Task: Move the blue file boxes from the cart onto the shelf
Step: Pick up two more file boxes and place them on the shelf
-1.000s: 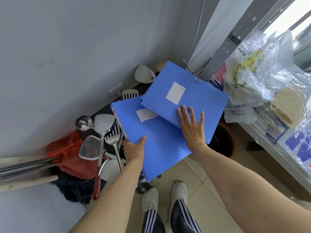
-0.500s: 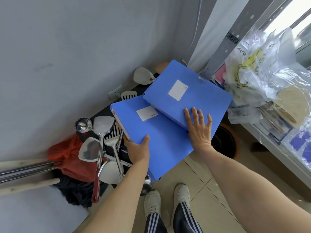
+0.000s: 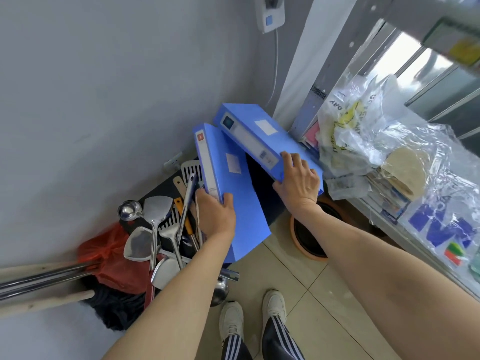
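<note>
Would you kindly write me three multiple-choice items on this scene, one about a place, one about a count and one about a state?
1. Where are the metal ladle and spatulas?
A. left of the file boxes
B. on the shelf
C. in the right hand

2. How many blue file boxes are being held?
A. one
B. two
C. four

3. How is the left hand's box held?
A. lying flat on the floor
B. tilted, spine showing
C. open, papers spilling

Answers:
1. A: the ladle and spatulas lie left of the boxes, by the wall.
2. B: the left hand grips the left box and the right hand grips the right box.
3. B: its white spine strip faces the camera and it slants down.
</note>
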The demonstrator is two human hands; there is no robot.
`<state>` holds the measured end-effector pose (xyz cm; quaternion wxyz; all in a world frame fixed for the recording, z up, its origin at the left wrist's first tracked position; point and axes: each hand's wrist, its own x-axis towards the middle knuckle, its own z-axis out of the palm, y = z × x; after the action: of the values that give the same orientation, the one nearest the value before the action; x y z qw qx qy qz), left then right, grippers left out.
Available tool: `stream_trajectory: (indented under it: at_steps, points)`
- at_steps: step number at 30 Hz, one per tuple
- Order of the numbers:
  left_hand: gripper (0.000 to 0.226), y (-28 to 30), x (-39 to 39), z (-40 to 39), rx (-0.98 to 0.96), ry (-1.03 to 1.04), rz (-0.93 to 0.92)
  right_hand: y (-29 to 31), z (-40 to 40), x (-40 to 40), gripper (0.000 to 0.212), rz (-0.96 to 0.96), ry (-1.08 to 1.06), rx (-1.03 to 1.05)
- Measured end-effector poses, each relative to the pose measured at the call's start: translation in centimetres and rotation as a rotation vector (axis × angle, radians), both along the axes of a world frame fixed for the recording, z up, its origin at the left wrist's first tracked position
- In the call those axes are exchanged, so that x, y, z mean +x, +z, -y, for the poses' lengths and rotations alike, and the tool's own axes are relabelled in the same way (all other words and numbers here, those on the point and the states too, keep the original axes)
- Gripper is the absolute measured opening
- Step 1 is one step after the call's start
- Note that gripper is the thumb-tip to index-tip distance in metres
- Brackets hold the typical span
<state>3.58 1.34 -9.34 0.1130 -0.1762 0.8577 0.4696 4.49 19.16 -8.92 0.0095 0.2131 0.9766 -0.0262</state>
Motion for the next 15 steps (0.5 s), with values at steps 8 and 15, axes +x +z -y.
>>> stream_trajectory:
  at_steps: [8,15]
  points:
    - [0.031,11.6,0.1,-2.2,0.008,-0.059,-0.148,8.7,3.0,2.4,0.062,-0.306,-0.254,-0.319]
    - [0.032,21.2,3.3,-1.6,0.121,-0.126,-0.216,16.7,5.8,7.8,0.059,-0.584,-0.332,-0.518]
